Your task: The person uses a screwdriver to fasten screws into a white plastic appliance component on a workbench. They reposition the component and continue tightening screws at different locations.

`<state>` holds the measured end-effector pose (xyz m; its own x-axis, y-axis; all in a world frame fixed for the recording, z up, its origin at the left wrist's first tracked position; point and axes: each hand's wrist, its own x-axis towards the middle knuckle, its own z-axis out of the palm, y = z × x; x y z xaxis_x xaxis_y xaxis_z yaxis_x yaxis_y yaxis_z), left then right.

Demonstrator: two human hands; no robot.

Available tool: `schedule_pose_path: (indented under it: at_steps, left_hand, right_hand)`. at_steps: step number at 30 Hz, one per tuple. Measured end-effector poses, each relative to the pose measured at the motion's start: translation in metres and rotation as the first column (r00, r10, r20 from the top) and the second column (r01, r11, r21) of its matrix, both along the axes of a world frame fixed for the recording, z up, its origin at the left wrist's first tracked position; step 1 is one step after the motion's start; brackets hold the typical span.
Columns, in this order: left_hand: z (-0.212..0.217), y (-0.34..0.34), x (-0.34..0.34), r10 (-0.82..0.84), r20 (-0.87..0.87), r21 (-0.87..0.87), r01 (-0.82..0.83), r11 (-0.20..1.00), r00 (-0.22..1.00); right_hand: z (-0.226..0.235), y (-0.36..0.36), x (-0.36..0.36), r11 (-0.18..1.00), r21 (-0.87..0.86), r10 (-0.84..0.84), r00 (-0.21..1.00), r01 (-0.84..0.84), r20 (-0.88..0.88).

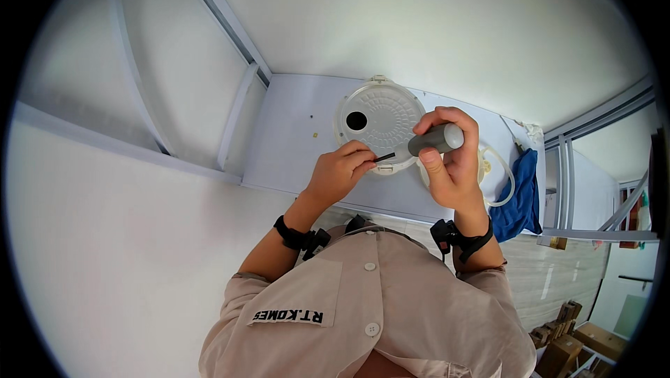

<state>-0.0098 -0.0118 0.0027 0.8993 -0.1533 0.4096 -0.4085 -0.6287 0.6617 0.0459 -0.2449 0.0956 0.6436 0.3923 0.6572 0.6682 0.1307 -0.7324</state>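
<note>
My left hand (pixel 340 170) is closed in a pinch on a short, thin dark rod (pixel 385 157). My right hand (pixel 457 168) is wrapped round a thick grey handle-shaped tool (pixel 436 139) with a rounded pale end. The tool's narrower, paler end points down and left toward the rod; whether they touch I cannot tell. Below both hands, a round off-white lid or cover (pixel 382 116) lies on the table, with a ribbed face, a dark round hole and clips on its rim. Partly hidden behind my right hand is another off-white piece with a curved pale tube (pixel 511 181).
The narrow white table (pixel 293 109) stands against a wall and carries a few tiny loose bits at its left. Blue cloth (pixel 520 193) hangs over its right end, next to a cable. Metal frame posts (pixel 241 116) rise at the left; cardboard boxes (pixel 562 353) sit at the lower right.
</note>
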Motion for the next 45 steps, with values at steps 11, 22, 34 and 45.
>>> schedule_pose_path:
  at_steps: [11, 22, 34, 45]
  left_hand:
    - [0.003, 0.0, 0.0, -0.016, -0.006, -0.019, 0.016, 1.0, 1.0]
    - [0.0, 0.0, 0.0, 0.001, -0.01, -0.012, -0.001, 1.0, 1.0]
    - [0.0, 0.001, 0.001, -0.002, 0.008, -0.006, 0.002, 1.0, 1.0]
    - [-0.001, 0.001, 0.001, -0.008, 0.027, -0.004, 0.008, 1.0, 1.0]
  right_hand:
    - [0.013, -0.004, 0.002, 0.99, -0.102, 0.088, 0.995, -0.093, -0.055]
    - [0.01, -0.002, 0.002, 0.996, -0.051, 0.064, 0.997, -0.066, -0.039]
    - [0.013, -0.002, 0.001, 0.993, -0.078, 0.091, 0.996, -0.09, 0.004]
    - [0.019, -0.004, -0.001, 0.975, -0.131, 0.182, 0.983, -0.178, 0.017]
